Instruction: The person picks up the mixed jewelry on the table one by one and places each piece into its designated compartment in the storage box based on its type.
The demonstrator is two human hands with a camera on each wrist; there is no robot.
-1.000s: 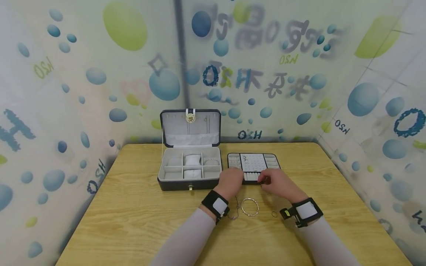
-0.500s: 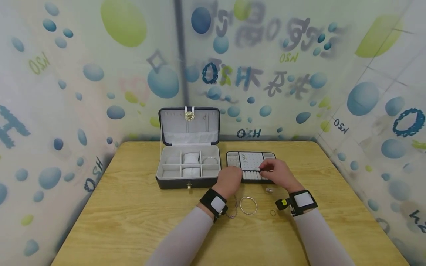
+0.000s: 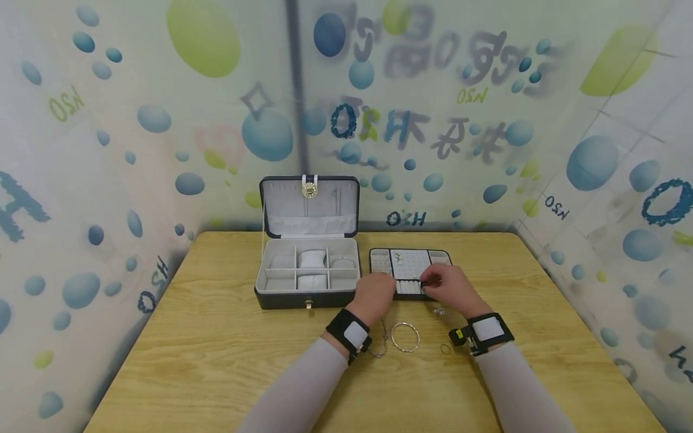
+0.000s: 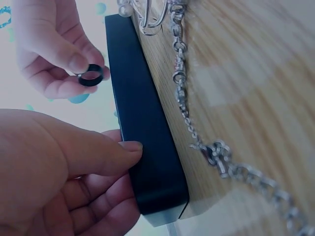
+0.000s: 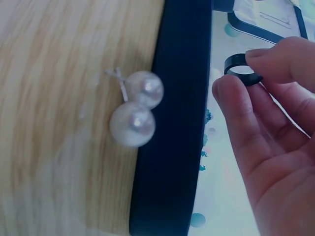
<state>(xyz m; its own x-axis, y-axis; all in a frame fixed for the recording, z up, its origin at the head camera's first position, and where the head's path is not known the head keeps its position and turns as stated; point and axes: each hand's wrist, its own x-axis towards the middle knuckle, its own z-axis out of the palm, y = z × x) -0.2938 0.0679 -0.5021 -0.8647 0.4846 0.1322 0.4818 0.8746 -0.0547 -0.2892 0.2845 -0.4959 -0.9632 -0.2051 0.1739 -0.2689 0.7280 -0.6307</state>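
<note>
Between thumb and fingers my right hand pinches a black ring, over the front right part of a shallow jewelry tray. The ring stands apart from the tray's dark side wall in the left wrist view. My left hand grips the tray's front left corner, its thumb against the black wall. White padded ring slots run along the tray's front, partly hidden by both hands. Two pearl stud earrings lie on the table in front of the tray.
An open jewelry box with compartments stands left of the tray. A silver chain bracelet, a round bangle and a thin ring lie on the wooden table before the hands. Patterned curtains enclose the back and sides.
My right hand rose from the tray's front edge, then dipped slightly toward the ring slots with the black ring. The pearl earrings came into view beneath it. My left hand stayed at the corner.
</note>
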